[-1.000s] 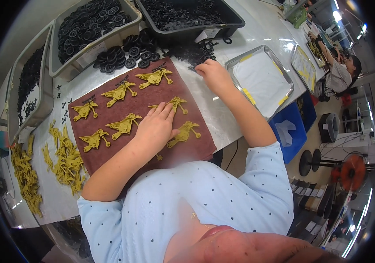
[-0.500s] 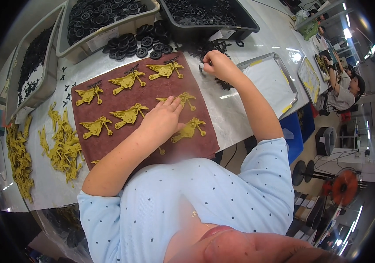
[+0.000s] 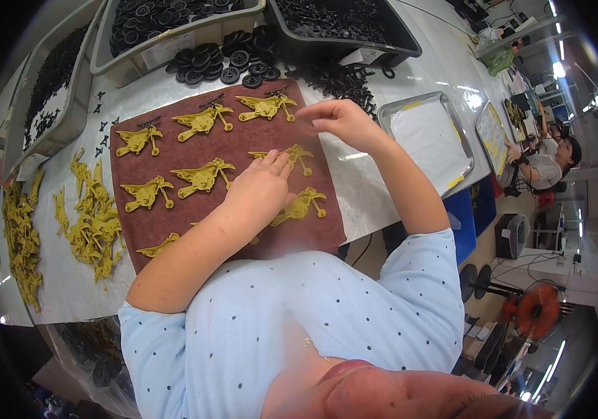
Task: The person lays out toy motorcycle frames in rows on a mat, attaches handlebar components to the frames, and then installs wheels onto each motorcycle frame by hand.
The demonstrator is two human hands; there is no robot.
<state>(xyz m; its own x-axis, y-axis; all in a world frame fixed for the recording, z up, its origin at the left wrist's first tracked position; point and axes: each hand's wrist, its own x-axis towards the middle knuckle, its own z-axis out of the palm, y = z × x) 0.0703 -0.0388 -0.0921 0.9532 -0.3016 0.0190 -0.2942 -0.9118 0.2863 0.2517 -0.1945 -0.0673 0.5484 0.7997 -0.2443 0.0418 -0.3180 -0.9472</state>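
Yellow plastic toy motorcycle bodies lie in rows on a brown-red cloth. My left hand rests with outstretched fingers on one yellow body in the middle row, covering part of it. Another yellow body lies just below that hand. Small black pieces sit along the upper edges of the top-row bodies. My right hand hovers at the cloth's right edge, beside the top-right yellow body. Its thumb and fingers come together around something small and dark, too blurred to make out.
Black wheels and a heap of small black parts lie behind the cloth, before grey bins and a black bin. Loose yellow bodies are piled left. A lined metal tray stands right; a person works beyond.
My right hand has moved left from the heap of small black parts to the cloth's edge. My left hand stays on the same yellow body.
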